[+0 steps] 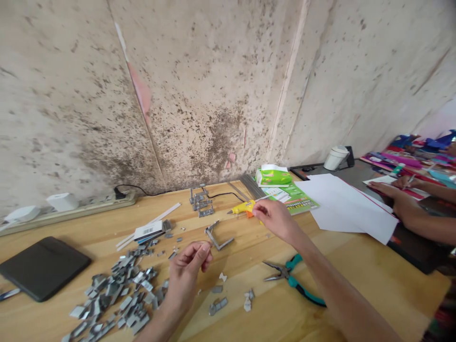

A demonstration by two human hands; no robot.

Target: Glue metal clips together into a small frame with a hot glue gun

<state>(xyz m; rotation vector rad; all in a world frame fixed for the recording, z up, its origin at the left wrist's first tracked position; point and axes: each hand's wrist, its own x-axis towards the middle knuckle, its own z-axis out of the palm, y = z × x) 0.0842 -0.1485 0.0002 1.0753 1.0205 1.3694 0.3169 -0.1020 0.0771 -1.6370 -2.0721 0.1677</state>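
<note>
My right hand [276, 218] grips a yellow glue gun [244, 207] lying low over the wooden table [356, 275], nozzle pointing left. My left hand [187, 270] hovers above the table with fingertips pinched together near a bent grey piece [217, 237]; whether it holds a small part I cannot tell. A heap of small grey pieces [114, 294] lies to the left of that hand. Teal-handled pliers [294, 280] rest on the table under my right forearm.
A black pad [42, 268] lies at the left, a power strip [71, 206] along the mouldy wall. A glued grey assembly [201, 202], white sheets [349, 206], a green box [272, 177] and a white cup [335, 157] stand behind. Another person's hands [402, 199] work at right.
</note>
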